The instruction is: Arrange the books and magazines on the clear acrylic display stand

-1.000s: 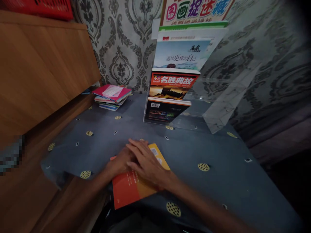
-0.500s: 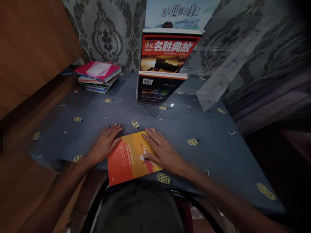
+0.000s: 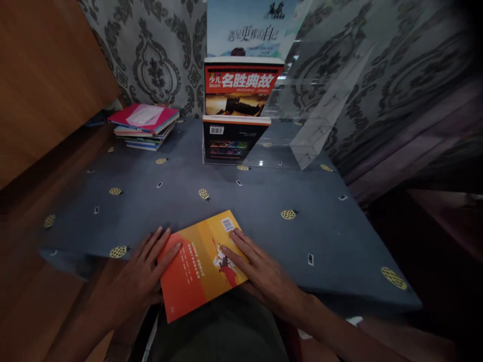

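Observation:
An orange and yellow book (image 3: 204,269) lies face down at the table's near edge, its barcode up and its lower part jutting out over my lap. My left hand (image 3: 145,274) grips its left side, one finger over the orange cover and the others along the edge. On the right side, my right hand (image 3: 260,269) lays its fingers across the yellow part by the printed figure. The right thumb is hidden, apparently under the book.
A clear acrylic rack (image 3: 320,120) at the back holds a black book (image 3: 232,141), a red-titled book (image 3: 241,88) and a pale blue book (image 3: 252,32). Stacked books (image 3: 145,120) lie back left on the patterned tablecloth (image 3: 181,178). A wooden panel (image 3: 49,75) stands left.
Both hands have drawn the book toward my body, farther over the table edge. The right hand has slid down, uncovering the barcode. The head view has shifted slightly.

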The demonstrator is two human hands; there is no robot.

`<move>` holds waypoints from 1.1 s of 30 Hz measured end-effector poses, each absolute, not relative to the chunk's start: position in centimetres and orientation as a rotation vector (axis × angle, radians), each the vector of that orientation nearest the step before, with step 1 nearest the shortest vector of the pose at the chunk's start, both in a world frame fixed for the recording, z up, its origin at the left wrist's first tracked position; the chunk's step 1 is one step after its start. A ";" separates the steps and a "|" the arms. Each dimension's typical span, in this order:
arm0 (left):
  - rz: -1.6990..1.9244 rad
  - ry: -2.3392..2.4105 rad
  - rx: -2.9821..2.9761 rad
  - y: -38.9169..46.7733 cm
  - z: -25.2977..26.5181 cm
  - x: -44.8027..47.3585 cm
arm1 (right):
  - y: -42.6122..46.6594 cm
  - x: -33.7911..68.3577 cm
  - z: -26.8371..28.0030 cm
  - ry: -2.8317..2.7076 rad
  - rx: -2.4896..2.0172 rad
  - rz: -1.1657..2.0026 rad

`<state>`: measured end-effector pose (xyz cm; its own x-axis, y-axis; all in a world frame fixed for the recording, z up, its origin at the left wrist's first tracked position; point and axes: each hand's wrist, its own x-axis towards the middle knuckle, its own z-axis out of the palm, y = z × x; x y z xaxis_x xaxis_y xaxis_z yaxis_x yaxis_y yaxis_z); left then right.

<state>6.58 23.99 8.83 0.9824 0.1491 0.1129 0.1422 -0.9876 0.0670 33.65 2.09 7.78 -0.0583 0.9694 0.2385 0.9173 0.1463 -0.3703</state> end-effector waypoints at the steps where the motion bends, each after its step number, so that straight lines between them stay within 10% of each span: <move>1: 0.202 0.252 3.073 23.9 8.7 6.5 | 1.9 33.7 7.9 -2.006 -1.787 0.153; 16: 0.577 0.865 1.485 27.6 13.9 18.2 | 14.5 39.2 14.2 -1.052 -1.766 0.411; 33: 0.278 0.236 2.812 30.8 9.3 20.6 | 16.9 34.9 9.5 -1.976 -1.873 0.066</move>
<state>20.62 30.81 9.26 0.9677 0.1909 0.1647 0.1320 -0.9401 0.3143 34.90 16.86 9.54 -0.0084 0.9649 0.2626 0.9450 0.0935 -0.3133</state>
